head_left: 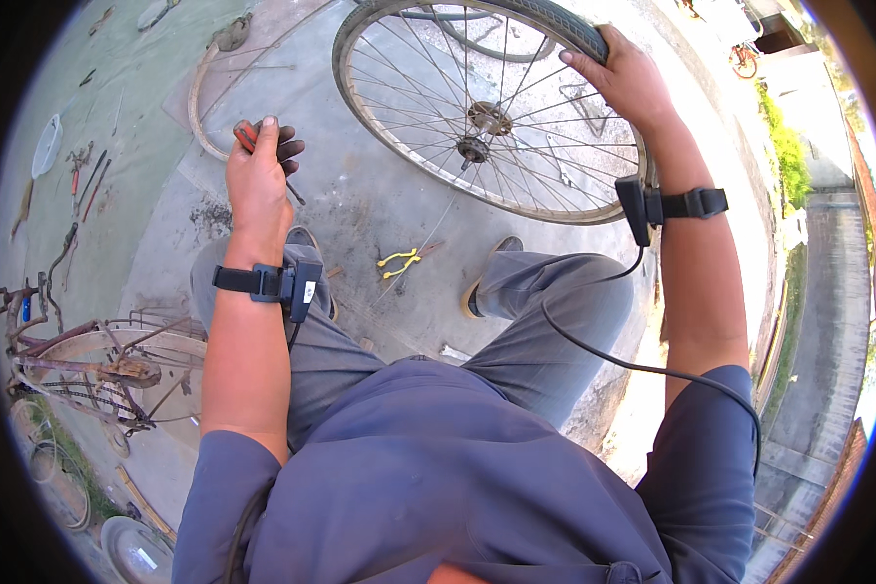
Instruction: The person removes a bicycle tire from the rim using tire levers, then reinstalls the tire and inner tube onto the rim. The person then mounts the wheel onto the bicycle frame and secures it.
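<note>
A spoked bicycle wheel [489, 119] leans tilted in front of me, its hub and sprocket facing my side. My right hand [625, 80] grips its black tyre [555, 24] at the upper right, thumb on the near side. Along the lower edge a pale rim [438, 175] shows; I cannot tell how far round the tyre sits. To the left of the wheel and apart from it, my left hand [261, 165] is closed around a red-handled screwdriver [247, 134]. Its thin dark shaft sticks out below the fingers.
Yellow-handled pliers [399, 261] lie on the concrete between my feet. At the left are several hand tools and an overturned rusty bicycle [97, 360]. A curved tube-like loop [200, 97] lies left of the wheel. A black cable [642, 366] hangs from my right wrist strap.
</note>
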The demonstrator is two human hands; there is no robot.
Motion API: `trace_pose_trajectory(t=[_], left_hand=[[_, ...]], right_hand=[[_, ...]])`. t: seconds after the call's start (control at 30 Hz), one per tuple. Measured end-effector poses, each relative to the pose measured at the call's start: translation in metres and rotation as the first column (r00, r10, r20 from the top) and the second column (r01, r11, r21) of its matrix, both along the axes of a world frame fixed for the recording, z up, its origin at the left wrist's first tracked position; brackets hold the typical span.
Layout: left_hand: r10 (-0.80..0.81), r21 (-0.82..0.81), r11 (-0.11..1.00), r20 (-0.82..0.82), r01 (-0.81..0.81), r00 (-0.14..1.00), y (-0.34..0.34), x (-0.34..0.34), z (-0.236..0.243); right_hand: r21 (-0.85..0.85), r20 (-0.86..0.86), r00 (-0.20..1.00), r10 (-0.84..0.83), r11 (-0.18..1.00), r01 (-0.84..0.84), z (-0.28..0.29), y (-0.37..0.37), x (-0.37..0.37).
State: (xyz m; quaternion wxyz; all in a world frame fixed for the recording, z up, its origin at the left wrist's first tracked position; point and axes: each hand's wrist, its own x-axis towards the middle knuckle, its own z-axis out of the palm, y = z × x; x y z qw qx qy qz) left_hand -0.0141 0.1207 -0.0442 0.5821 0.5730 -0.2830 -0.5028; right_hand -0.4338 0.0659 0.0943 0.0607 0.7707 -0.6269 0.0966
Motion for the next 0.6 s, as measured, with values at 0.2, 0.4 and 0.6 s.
trace_pose_trajectory(t=[0.2, 0.4, 0.6], left_hand=[[-0.036, -0.012, 0.999, -0.009, 0.036, 0.999, -0.001, -0.002, 0.000], [-0.056, -0.013, 0.998, -0.046, 0.055, 0.997, -0.001, -0.004, -0.001], [-0.073, -0.018, 0.997, -0.046, 0.072, 0.996, -0.001, -0.005, -0.003]], right_hand=[[-0.017, 0.156, 0.985, -0.073, 0.997, 0.077, -0.016, 0.009, -0.023], [0.077, 0.261, 0.963, -0.064, 0.996, 0.045, 0.002, -0.001, 0.005], [0.085, 0.168, 0.970, -0.177, 0.983, 0.165, 0.027, 0.007, 0.043]])
